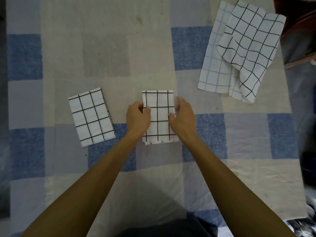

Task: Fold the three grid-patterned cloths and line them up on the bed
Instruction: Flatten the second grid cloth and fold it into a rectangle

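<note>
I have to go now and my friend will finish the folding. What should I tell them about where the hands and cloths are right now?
Left hand and right hand: both rest on the sides of the middle folded white cloth with black grid lines, fingers curled at its edges.
Done: the left folded white grid cloth lies a bit tilted on the blue and beige checked bedsheet.
Nearly done: the middle one, folded, just being set down.
Left: the unfolded rumpled white grid cloth at the far right; fold it, then line up all three.

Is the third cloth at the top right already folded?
No, the cloth at top right lies open and rumpled on the bed.
</note>
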### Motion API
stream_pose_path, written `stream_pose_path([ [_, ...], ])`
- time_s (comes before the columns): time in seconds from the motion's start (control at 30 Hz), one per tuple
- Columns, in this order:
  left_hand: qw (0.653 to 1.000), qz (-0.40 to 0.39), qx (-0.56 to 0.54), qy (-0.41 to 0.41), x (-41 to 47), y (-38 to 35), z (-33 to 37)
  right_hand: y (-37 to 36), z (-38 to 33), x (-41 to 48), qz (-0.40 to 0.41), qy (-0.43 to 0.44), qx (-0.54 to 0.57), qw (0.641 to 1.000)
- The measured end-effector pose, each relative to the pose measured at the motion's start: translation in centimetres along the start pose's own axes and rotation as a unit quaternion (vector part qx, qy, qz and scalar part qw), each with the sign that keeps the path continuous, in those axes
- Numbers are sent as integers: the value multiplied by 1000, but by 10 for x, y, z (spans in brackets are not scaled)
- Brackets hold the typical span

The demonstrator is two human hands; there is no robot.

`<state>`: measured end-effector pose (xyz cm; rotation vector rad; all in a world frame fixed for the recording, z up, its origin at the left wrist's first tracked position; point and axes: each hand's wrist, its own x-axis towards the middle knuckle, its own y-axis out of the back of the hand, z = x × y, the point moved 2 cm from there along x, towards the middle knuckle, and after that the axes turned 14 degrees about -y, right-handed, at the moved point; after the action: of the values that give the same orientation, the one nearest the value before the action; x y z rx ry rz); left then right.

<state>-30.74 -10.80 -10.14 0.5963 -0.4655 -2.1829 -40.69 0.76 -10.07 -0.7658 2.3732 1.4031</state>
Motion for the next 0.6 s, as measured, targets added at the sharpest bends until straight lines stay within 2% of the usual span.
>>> stream_pose_path([
  [0.07,999,-14,-17,-31,-2,4,5,5,-5,-2,50,25,25,998],
  [0.13,996,-30,-20,-76,-4,11,11,13,-17,-2,80,88,33,992],
  [0.23,989,-30,-33,-141,-6,25,23,23,-46,3,79,215,-30,973],
  [0.3,983,-16,-31,-181,-7,34,31,29,-63,4,64,252,-56,964],
  [0.4,981,-11,-28,-194,-9,46,37,40,-77,1,3,214,46,976],
  [0.5,983,-61,24,-174,-8,53,31,54,-75,-2,-19,141,175,974],
  [0.6,979,-71,47,-185,-8,63,27,64,-67,-3,-29,106,185,977],
])
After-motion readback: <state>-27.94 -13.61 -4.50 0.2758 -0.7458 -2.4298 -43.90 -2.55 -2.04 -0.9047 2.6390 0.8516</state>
